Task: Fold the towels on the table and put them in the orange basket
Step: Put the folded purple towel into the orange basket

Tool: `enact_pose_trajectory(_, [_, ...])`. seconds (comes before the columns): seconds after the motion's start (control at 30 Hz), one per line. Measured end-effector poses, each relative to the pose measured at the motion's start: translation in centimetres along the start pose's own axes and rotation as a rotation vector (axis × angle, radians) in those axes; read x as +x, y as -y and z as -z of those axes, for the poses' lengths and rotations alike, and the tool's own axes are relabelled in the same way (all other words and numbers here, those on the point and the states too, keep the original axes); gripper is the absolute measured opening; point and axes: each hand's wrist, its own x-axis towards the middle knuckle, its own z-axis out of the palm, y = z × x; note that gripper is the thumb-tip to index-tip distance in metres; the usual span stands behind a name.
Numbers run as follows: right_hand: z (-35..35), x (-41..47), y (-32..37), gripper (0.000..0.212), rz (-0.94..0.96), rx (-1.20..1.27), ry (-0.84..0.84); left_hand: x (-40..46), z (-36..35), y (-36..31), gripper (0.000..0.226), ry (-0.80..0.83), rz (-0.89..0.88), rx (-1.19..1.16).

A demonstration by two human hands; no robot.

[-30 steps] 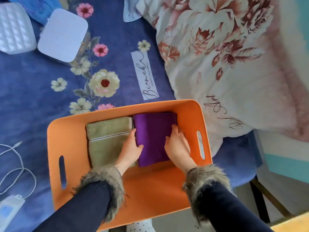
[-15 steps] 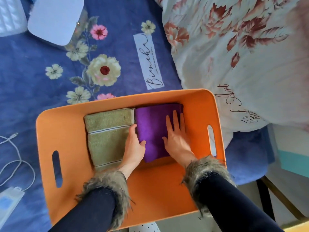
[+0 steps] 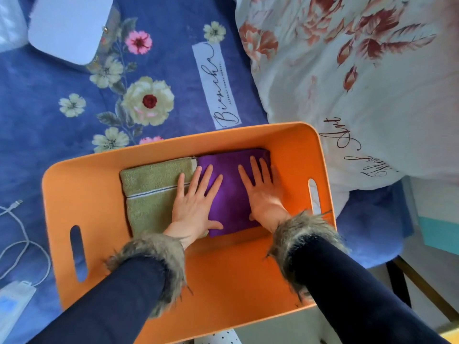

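The orange basket sits on the blue floral cloth, near the table's front edge. Inside it lie two folded towels side by side: a green towel on the left and a purple towel on the right. My left hand lies flat with spread fingers across the seam between the two towels. My right hand presses flat on the right half of the purple towel. Both sleeves are dark with fur cuffs.
A white square box stands at the far left. A white cable and a charger lie left of the basket. A large floral pillow fills the right side. A chair frame shows at lower right.
Both hands went from gripping the purple towel's edges to lying flat on top with straight fingers. The left hand slid up and onto the seam. The camera moved closer.
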Motion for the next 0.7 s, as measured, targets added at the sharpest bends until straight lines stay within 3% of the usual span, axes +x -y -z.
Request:
enact_pose_trajectory(0.17, [0.9,-1.9,-0.2,0.101,0.027,0.070,-0.048,-0.7,2.3,-0.9,0.111,0.047,0.020,-0.077])
enact_pose_trajectory(0.3, [2.0,-6.8,0.1,0.092,0.020,0.421,-0.156,-4.8,5.0,-0.2,0.085,-0.118,-0.011,-0.232])
enact_pose_trajectory(0.47, [3.5,-14.7,0.8,0.078,-0.001,0.679,-0.336,-11.8,8.6,-0.4,0.071,-0.302,-0.041,-0.453])
enact_pose_trajectory(0.7, [3.3,-28.5,-0.3,0.075,-0.257,0.776,-0.615,-19.1,15.0,-3.8,0.065,-0.461,-0.267,-0.384])
